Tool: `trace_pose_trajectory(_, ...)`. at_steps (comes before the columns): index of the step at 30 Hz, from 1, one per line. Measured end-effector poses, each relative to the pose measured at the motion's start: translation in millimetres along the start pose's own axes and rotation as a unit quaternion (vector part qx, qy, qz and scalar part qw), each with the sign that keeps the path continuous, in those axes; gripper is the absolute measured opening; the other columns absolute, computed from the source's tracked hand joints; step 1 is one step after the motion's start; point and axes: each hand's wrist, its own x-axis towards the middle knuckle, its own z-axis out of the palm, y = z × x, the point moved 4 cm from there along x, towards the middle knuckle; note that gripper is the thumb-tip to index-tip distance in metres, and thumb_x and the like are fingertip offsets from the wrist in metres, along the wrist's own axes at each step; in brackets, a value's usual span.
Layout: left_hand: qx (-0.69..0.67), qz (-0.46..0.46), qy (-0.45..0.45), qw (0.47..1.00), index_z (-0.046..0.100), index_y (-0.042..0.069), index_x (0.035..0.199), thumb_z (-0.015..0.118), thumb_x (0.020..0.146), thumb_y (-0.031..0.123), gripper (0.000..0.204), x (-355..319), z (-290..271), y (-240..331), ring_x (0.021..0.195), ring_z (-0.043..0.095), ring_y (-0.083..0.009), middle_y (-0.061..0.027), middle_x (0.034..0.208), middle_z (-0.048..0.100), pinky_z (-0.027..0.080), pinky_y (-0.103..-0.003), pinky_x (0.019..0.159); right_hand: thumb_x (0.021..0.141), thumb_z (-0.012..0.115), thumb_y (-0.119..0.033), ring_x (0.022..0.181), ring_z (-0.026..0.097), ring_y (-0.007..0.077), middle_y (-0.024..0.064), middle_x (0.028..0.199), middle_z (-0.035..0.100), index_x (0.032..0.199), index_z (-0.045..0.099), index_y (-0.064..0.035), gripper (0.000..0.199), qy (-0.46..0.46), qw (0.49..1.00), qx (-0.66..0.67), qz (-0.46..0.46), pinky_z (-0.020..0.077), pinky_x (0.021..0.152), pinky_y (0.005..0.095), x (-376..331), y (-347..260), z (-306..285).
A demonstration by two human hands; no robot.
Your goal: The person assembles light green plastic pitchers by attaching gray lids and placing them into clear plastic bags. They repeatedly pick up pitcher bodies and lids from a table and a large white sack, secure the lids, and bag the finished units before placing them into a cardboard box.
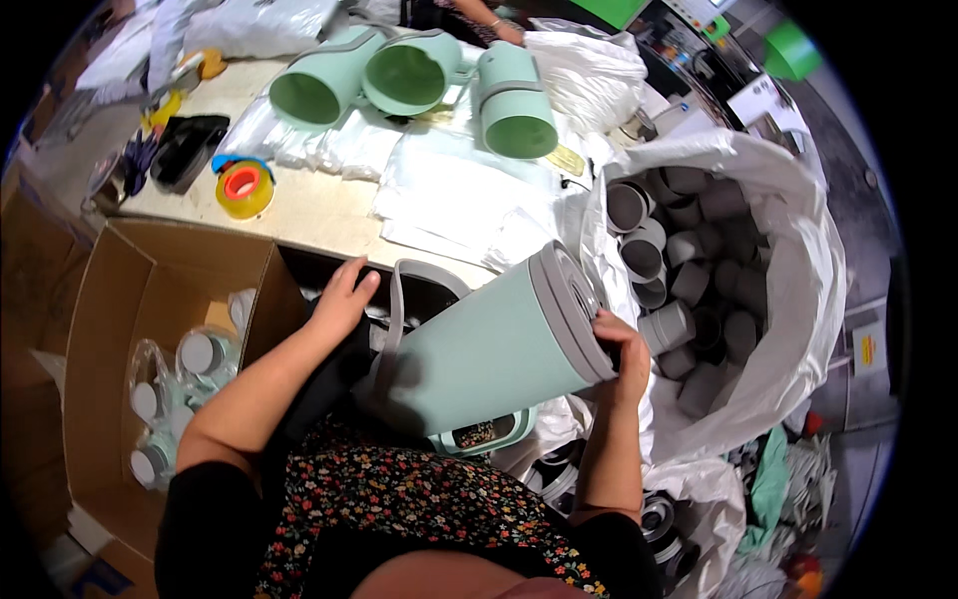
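Observation:
A large pale-green tumbler (pixel 489 339) lies tilted across my lap, its grey lid (pixel 574 309) pointing up and to the right. My right hand (pixel 627 354) grips the lid end from its right side, some fingers hidden behind it. A grey strap-like loop (pixel 397 309) stands up at the tumbler's left end. Just left of that loop, my left hand (pixel 344 299) is apart from the tumbler, fingers stretched out and nothing in them. Below the tumbler, part of a green handle-like piece (pixel 499 439) shows at my lap.
Three green tumbler bodies (pixel 404 75) lie on the table (pixel 319 220) with white plastic bags (pixel 459 190) and a yellow tape roll (pixel 244 190). At left, a cardboard box (pixel 110 329) contains bagged bottles. A white sack (pixel 788 329) of grey cups stands at right. Another person's hand (pixel 509 32) is beyond.

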Motion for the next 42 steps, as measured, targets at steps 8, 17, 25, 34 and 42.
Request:
trace_pose_trajectory(8,-0.427,0.096,-0.351,0.828,0.019,-0.004,0.139,0.032,0.075,0.078,0.105,-9.0,52.7,87.7,0.126,0.036,-0.0229,-0.0167,0.137,0.036,0.027,-0.032,0.104,0.093,0.039,-0.038,0.074,0.061,0.0295,0.018,0.076,0.064,0.075,0.062,0.0004,0.048,-0.128,0.988,0.023,-0.089,0.0428,0.085,0.0436,28.4,-27.5,37.0)
trace_pose_trajectory(17,-0.323,0.076,-0.335,0.882,0.031,-0.003,0.136,0.019,0.079,0.078,0.099,0.4,35.7,80.7,0.126,0.038,-0.0267,-0.0189,0.134,0.041,0.028,-0.033,0.103,0.074,0.068,-0.01,0.098,0.053,0.0279,0.0124,0.111,0.053,0.086,0.057,-0.0047,0.017,-0.143,0.956,-0.248,-0.059,0.0455,0.081,0.0321,178.4,200.3,104.1)
trace_pose_trajectory(25,-0.335,0.053,-0.287,0.896,0.032,-0.002,0.136,0.021,0.081,0.075,0.096,7.6,35.0,62.8,0.124,0.041,-0.0292,-0.0201,0.132,0.043,0.03,-0.035,0.102,0.078,0.063,-0.014,0.093,0.056,0.0283,0.0121,0.104,0.06,0.099,0.062,0.0008,0.025,-0.162,0.957,-0.226,0.081,0.0443,0.083,0.0335,188.8,295.1,125.1)
trace_pose_trajectory(34,-0.348,0.095,-0.291,0.886,0.032,-0.002,0.135,0.023,0.084,0.072,0.091,2.2,35.5,72.4,0.125,0.039,-0.0274,-0.0196,0.134,0.042,0.028,-0.034,0.103,0.09,0.053,-0.023,0.068,0.047,0.0091,0.0012,0.071,0.056,0.084,0.06,-0.0012,0.024,-0.005,0.973,-0.073,0.217,0.0398,0.067,0.0239,185.2,288.9,111.9)
trace_pose_trajectory(42,-0.4,0.045,-0.296,0.866,0.031,-0.004,0.134,0.039,0.089,0.057,0.076,-24.3,38.4,77.4,0.122,0.041,-0.024,-0.0185,0.13,0.044,0.028,-0.033,0.102,0.095,0.047,-0.025,0.073,0.053,0.0118,0.0051,0.077,0.06,0.081,0.056,-0.0022,0.028,-0.028,0.943,0.232,0.237,0.0414,0.072,0.0246,101.1,162.3,113.0)
